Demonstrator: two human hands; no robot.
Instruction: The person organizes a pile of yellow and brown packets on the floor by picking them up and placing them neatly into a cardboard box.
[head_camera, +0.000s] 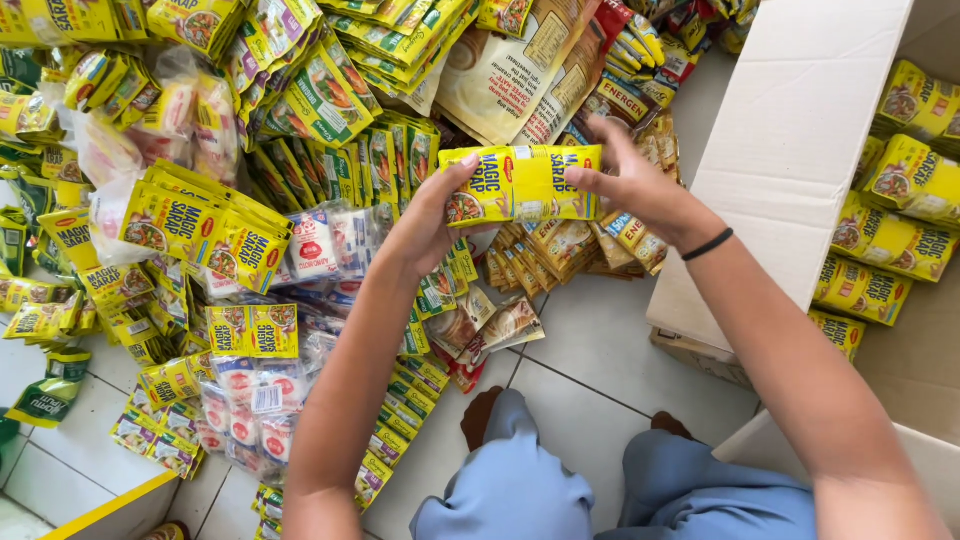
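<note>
A yellow sachet strip (520, 184) is held up flat between the two hands, above the tiled floor (590, 370) and the heaps of packets spread over it. The left hand (432, 222) grips the strip's left end, thumb on the front near the lower corner and fingers curled behind it. The right hand (632, 186) pinches the right end, fingers spread over the top edge and front face, thumb below. Both forearms reach forward from the bottom of the view and lean in toward each other, so the strip spans the gap between the hands; the right wrist wears a thin black band (708, 244). Directly beneath the strip lie brown and gold sachets (560, 245), and to the left are piled more yellow sachet strips (190, 222) and clear bags of red-and-white packets (315, 245). To the right stands an open cardboard box (800, 150), its flap raised, with yellow sachet packs (890, 240) stacked inside. The person's blue-clad knees (520, 490) show at the lower edge.
</note>
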